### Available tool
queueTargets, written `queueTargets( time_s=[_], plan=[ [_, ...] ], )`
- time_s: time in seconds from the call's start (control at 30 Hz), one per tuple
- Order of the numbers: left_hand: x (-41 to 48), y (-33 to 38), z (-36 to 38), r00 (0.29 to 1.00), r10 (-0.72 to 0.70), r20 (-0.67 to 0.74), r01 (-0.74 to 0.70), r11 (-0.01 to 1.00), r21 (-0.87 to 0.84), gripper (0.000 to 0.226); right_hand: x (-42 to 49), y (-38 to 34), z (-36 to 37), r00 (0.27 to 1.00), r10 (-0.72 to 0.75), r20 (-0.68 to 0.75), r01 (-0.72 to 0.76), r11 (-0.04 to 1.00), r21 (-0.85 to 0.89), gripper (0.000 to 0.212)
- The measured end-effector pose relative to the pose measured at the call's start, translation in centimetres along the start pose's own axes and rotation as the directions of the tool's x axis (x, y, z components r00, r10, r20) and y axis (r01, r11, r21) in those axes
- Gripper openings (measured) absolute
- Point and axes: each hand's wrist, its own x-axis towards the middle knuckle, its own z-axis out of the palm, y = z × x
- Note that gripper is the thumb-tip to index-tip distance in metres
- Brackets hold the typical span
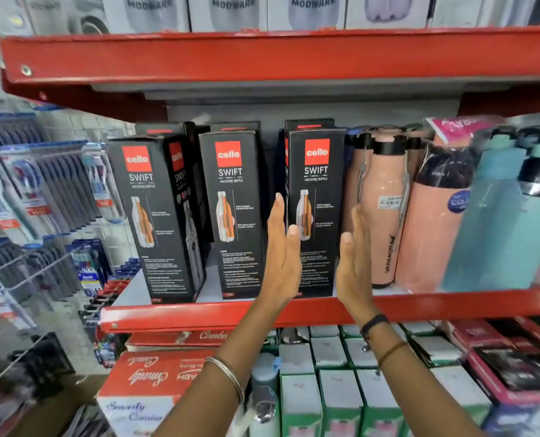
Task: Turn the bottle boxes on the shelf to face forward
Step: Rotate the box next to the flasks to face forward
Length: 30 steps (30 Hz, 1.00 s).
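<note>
From the head camera we see three black bottle boxes on the red shelf (pixel 199 313); our left hand (pixel 282 257) and right hand (pixel 353 266) flank the right box (pixel 317 212), palms inward, fingers straight and pressed together, gripping nothing; the left box (pixel 155 216) stands angled, the middle box (pixel 235 212) faces forward.

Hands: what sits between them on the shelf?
In the head view, the rightmost Cello box stands between the open left hand and right hand, one palm at each side.
</note>
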Motion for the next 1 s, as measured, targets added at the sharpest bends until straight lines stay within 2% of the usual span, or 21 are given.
queueTargets(
  time_s=[0.17, 0.3, 0.37, 0.43, 0.6, 0.67, 0.77, 0.8, 0.9, 1.0],
  plan=[
    [-1.7, -2.4, 1.0, 0.976, -0.219, 0.007, 0.219, 0.975, -0.044, 0.061, -1.9, 1.8, 0.5, 0.96, 0.248, 0.132, -0.258, 0.964, 0.06, 0.082],
    [-2.6, -4.1, 1.3, 0.937, -0.343, 0.064, 0.349, 0.92, -0.176, 0.064, -2.1, 3.3, 0.6, 0.931, 0.311, 0.193, -0.337, 0.934, 0.121, 0.073],
    [-2.8, -3.9, 1.2, 0.927, -0.362, 0.096, 0.373, 0.914, -0.162, 0.067, -2.1, 3.7, 0.7, 0.933, 0.284, 0.223, -0.321, 0.935, 0.152, 0.067],
    [-2.6, -2.9, 1.0, 0.926, -0.358, 0.119, 0.374, 0.913, -0.165, 0.08, -1.8, 4.0, 0.7, 0.938, 0.254, 0.237, -0.297, 0.94, 0.168, 0.068],
    [-2.2, -0.9, 0.9, 0.943, -0.275, 0.185, 0.311, 0.927, -0.211, 0.095, 0.0, 4.1, 0.8, 0.961, 0.19, 0.199, -0.211, 0.973, 0.089, 0.107],
    [-1.6, -0.2, 0.9, 0.943, -0.291, 0.162, 0.323, 0.916, -0.236, 0.1, 0.9, 3.9, 0.5, 0.97, 0.174, 0.168, -0.19, 0.978, 0.082, 0.115],
    [0.1, 0.6, 0.9, 0.951, -0.307, -0.03, 0.302, 0.946, -0.116, 0.069, 1.8, 4.0, -0.1, 0.966, 0.13, 0.223, -0.172, 0.968, 0.183, 0.11],
    [0.6, 0.6, 0.7, 0.949, -0.311, -0.045, 0.307, 0.948, -0.081, 0.071, 2.0, 4.1, -0.3, 0.96, 0.124, 0.251, -0.177, 0.963, 0.203, 0.108],
    [1.2, -0.5, 0.4, 0.938, -0.338, 0.075, 0.346, 0.929, -0.13, 0.098, 2.4, 4.4, -0.6, 0.944, 0.138, 0.3, -0.195, 0.966, 0.168, 0.097],
    [0.8, -1.5, 0.4, 0.939, -0.319, 0.132, 0.337, 0.928, -0.155, 0.099, 2.5, 5.2, -0.8, 0.936, 0.133, 0.325, -0.186, 0.973, 0.138, 0.08]
  ],
)
